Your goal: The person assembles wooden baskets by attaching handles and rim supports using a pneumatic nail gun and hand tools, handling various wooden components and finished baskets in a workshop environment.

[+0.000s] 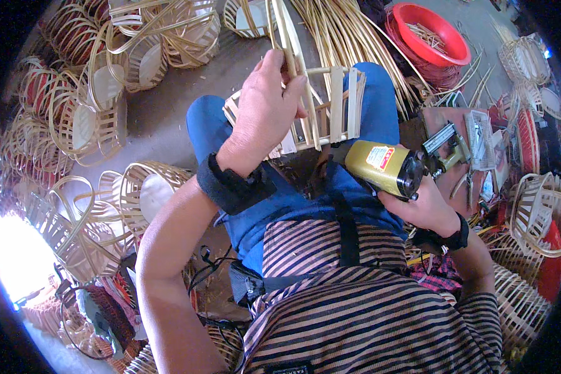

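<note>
My left hand (265,103) is closed round long pale cane strips (291,43) that stand up past the fingers. It presses them against the side of a small slatted basket frame (336,103), which rests across my knees. Gripped in my right hand (427,209) is a gold-coloured nail gun (380,165) with a black end cap and a red and white label. Its body lies close to the near edge of the frame; its nose is hidden from view.
Finished baskets with hoop handles (106,81) crowd the left. Ahead lies a bundle of long canes (349,43), beside a red basin (433,34) of short sticks. Right of my knee, a second nail gun (452,153) and a wire tray (480,140) sit on a reddish board (439,118).
</note>
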Available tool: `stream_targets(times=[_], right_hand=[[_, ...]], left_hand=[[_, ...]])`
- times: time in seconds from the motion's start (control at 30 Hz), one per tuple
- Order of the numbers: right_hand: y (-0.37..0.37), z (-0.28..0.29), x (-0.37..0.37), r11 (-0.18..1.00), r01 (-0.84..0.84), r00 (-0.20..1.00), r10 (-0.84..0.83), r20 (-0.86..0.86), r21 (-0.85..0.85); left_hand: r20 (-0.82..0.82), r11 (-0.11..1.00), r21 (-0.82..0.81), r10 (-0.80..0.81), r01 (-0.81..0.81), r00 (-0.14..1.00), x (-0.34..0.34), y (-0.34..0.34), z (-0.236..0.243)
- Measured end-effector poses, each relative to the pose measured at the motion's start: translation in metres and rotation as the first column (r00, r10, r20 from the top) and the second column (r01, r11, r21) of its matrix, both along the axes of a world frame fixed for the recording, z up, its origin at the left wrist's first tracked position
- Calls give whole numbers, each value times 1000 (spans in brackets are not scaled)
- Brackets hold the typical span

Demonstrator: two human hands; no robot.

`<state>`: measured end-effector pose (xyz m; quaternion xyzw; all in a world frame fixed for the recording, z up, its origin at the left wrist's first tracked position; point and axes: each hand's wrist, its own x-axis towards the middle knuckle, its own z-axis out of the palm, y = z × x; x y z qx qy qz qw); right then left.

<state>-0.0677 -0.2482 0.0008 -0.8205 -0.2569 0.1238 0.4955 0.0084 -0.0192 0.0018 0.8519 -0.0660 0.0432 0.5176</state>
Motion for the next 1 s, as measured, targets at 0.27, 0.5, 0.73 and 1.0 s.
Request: stream_targets(times=[0.27, 0.5, 0.73, 1.0], right_hand=[[5, -3, 3, 991, -118, 970, 128, 208, -61], [9, -1, 2, 990, -113, 966, 130, 225, -88], [17, 1, 5, 983, -168, 942, 182, 281, -74], [27, 0, 0, 995, -99, 977, 103, 188, -27]], left_hand=[[40, 997, 65, 27, -30, 999, 2, -2, -2], [16, 997, 71, 31, -32, 999, -2, -6, -2], [194, 970, 223, 56, -100, 979, -2, -7, -11], [311, 951, 269, 65, -154, 948, -1, -5, -9]])
